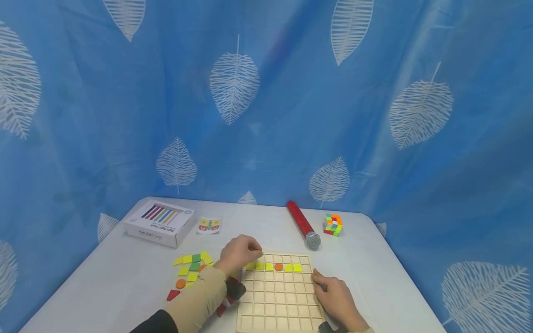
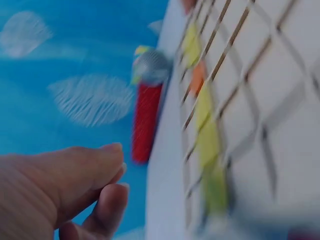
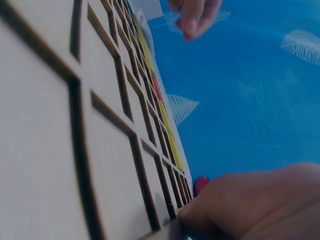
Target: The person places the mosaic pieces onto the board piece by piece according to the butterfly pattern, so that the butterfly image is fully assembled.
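Note:
A pale wooden grid board (image 1: 275, 296) lies in front of me. Along its second row from the far edge sit several yellow tiles (image 1: 297, 268) and one orange round tile (image 1: 278, 267). Over the board's far left corner hovers my left hand (image 1: 239, 253), its fingers loosely bent. In the left wrist view no piece shows between the thumb and fingers of that hand (image 2: 75, 185). My right hand (image 1: 337, 296) grips the board's right edge; the right wrist view shows its thumb (image 3: 200, 210) at the rim. The left forearm hides part of the loose tiles.
Loose yellow, green, orange and red tiles (image 1: 183, 271) lie left of the board. Farther back are a white box (image 1: 160, 222), a butterfly picture card (image 1: 209, 225), a red microphone (image 1: 300, 219) and a puzzle cube (image 1: 332, 225). A blue leaf-patterned curtain (image 1: 283, 120) hangs behind the table.

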### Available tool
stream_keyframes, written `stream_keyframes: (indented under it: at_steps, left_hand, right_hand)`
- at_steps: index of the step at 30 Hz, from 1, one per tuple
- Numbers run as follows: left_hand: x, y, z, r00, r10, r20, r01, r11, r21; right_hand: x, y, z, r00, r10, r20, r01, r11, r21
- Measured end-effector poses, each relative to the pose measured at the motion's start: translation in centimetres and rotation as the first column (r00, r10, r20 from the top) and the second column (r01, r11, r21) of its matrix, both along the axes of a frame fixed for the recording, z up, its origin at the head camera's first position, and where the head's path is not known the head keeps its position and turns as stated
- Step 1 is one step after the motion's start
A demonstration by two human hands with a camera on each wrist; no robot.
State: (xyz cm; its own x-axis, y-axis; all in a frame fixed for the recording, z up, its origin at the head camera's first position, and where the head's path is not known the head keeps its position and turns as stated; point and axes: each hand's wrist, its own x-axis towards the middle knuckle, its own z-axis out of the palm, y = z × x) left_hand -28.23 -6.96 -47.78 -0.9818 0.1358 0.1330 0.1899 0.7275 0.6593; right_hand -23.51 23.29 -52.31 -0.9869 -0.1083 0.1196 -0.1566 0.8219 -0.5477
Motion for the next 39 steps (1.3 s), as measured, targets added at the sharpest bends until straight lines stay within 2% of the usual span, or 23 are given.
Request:
stream_keyframes:
  at_steps: [6, 10, 13, 15, 19, 23, 27, 34, 39]
  left_hand:
    - [1.6, -6.7, 1.3, 0.987, 0.157, 0.039, -0.158, 0.987, 0.013]
    - [3.1, -10.8, 1.4, 0.976, 0.198, 0.092, -0.199, 0.980, 0.000]
    - [4.1, -13.7, 1.0, 0.961, 0.247, 0.124, -0.250, 0.968, 0.004]
    - [4.6, -15.5, 0.5, 0.944, 0.301, 0.136, -0.304, 0.953, 0.001]
    - [4.9, -18.3, -0.9, 0.914, 0.362, 0.183, -0.365, 0.931, -0.017]
    - [4.6, -19.7, -1.9, 0.896, 0.373, 0.242, -0.373, 0.927, -0.044]
    - [4.4, -19.9, -2.2, 0.883, 0.375, 0.282, -0.371, 0.926, -0.070]
    - [4.3, -19.5, -2.2, 0.884, 0.367, 0.290, -0.363, 0.929, -0.072]
    - [4.3, -19.6, -2.3, 0.878, 0.368, 0.306, -0.370, 0.928, -0.053]
  right_hand:
    - [-0.1, 0.1, 0.3, 1.000, -0.005, 0.006, 0.005, 1.000, 0.003]
    - [0.0, 0.1, 0.4, 1.000, -0.012, 0.004, 0.012, 1.000, 0.007]
    - [0.0, 0.0, 0.4, 1.000, -0.016, 0.012, 0.016, 1.000, 0.000]
    - [0.0, 0.0, 0.3, 1.000, -0.016, 0.018, 0.016, 1.000, -0.003]
    - [0.1, 0.0, 0.3, 0.999, -0.029, 0.028, 0.029, 1.000, -0.008]
    - [0.2, -0.1, 0.3, 0.999, -0.036, 0.032, 0.036, 0.999, -0.015]
    - [0.1, -0.1, 0.3, 0.999, -0.030, 0.034, 0.031, 0.999, -0.024]
    - [0.1, -0.2, 0.2, 0.998, -0.033, 0.045, 0.035, 0.999, -0.039]
    - [0.1, -0.2, 0.1, 0.998, -0.037, 0.048, 0.039, 0.998, -0.044]
